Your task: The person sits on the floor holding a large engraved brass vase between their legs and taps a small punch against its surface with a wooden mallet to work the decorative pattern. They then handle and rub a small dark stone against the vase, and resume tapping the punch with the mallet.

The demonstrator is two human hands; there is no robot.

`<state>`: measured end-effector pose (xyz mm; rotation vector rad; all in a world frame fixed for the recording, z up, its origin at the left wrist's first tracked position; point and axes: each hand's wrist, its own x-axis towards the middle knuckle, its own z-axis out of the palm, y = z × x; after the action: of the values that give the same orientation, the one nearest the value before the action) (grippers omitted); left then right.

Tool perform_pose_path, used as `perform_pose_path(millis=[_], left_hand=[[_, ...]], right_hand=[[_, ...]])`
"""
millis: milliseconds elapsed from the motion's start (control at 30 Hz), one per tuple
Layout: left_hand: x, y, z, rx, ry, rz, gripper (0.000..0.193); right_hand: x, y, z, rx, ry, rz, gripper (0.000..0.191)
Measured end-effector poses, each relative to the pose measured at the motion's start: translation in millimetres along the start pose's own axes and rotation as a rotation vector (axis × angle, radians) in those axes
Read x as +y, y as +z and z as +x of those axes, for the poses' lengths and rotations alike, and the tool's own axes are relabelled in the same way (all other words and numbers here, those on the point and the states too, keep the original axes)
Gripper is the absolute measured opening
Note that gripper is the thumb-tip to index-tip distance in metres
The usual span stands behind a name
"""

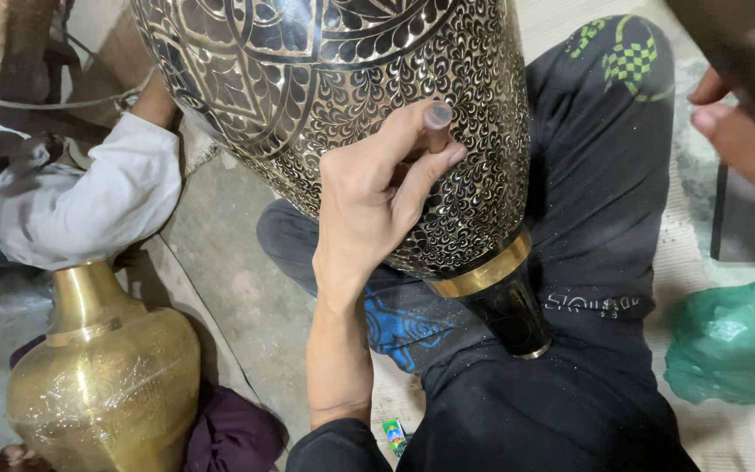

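A large black-and-brass engraved vase (pixel 351 96) is laid across the lap, neck toward the body. A small engraving tool (pixel 437 118) is pinched in the closed fingers (pixel 421 170) of the left hand (pixel 369 205) and pressed to the vase wall. A slip could score the finished pattern, or the rounded vase could roll off the legs. The right hand (pixel 744 144) is only partly seen; its grip cannot be told. The vase's contents are hidden. A plain brass vase (pixel 102 376) stands on the floor (pixel 238 288).

Concrete floor (pixel 238 297), grey and dusty. On it: 1 plain brass vase (pixel 102 376) upright at left; 1 green plastic bag (pixel 736 341) at right; 1 dark flat slab (pixel 740 223) beside the bag.
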<state>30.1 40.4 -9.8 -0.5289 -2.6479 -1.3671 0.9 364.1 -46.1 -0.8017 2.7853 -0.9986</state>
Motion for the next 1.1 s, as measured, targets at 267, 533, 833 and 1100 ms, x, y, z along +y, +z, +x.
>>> perform_pose_path(millis=[267, 533, 833, 1100], left_hand=[[0.2, -0.6, 1.8, -0.023, -0.023, 0.013, 0.028], [1.1, 16.1, -18.0, 0.317, -0.088, -0.153, 0.025], [-1.0, 46.5, -30.2, 0.585, -0.003, 0.042, 0.017], [-9.3, 52.1, -34.9, 0.636, -0.084, -0.117, 0.020]], right_hand=[[-4.4, -3.4, 4.2, -0.013, -0.019, 0.021, 0.063], [-4.2, -8.5, 13.2, -0.014, -0.026, 0.048, 0.060], [-20.5, -11.7, 32.4, 0.000, -0.103, -0.127, 0.065], [-17.7, -11.1, 41.3, -0.026, -0.138, -0.020, 0.061]])
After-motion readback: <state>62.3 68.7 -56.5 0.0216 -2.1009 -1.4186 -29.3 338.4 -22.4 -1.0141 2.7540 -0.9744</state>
